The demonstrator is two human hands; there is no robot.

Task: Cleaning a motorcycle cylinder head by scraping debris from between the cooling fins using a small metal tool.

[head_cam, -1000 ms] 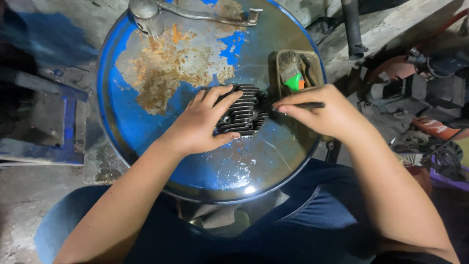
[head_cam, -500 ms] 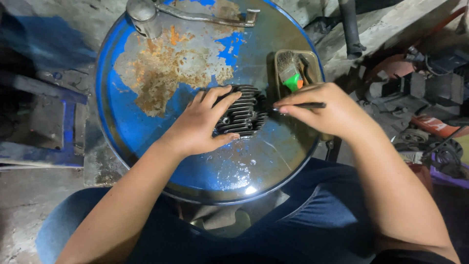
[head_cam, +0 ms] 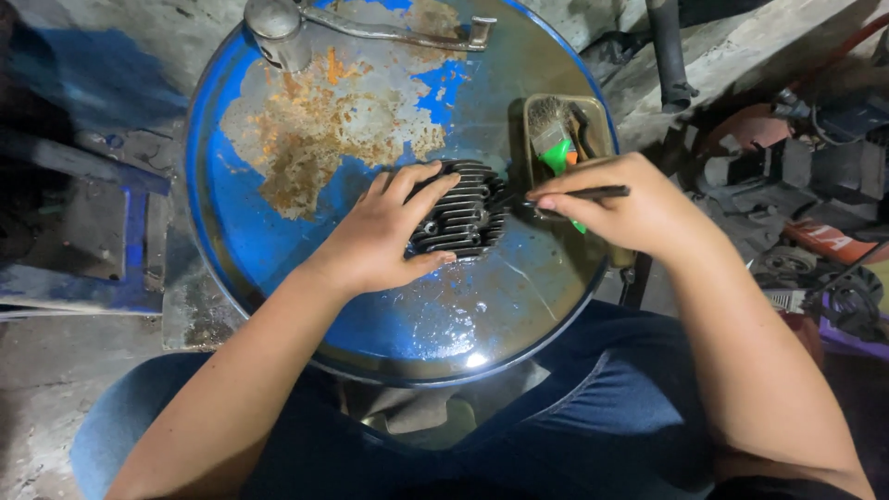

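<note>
Head view: finned black engine part lies mid-drum, well inside the rim, bare lid nearer the body. Left hand spreads flat over it; right hand pinches a thin dark tool at its fins

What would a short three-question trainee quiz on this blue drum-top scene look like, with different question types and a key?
1. True or false: the left hand lies flat on the black finned engine part.
2. What does the right hand hold? A) thin dark tool B) hammer C) cloth
3. Fill in: the green-handled brush lies in a small ___ on the drum lid.

Key: 1 true; 2 A; 3 tray.
</note>
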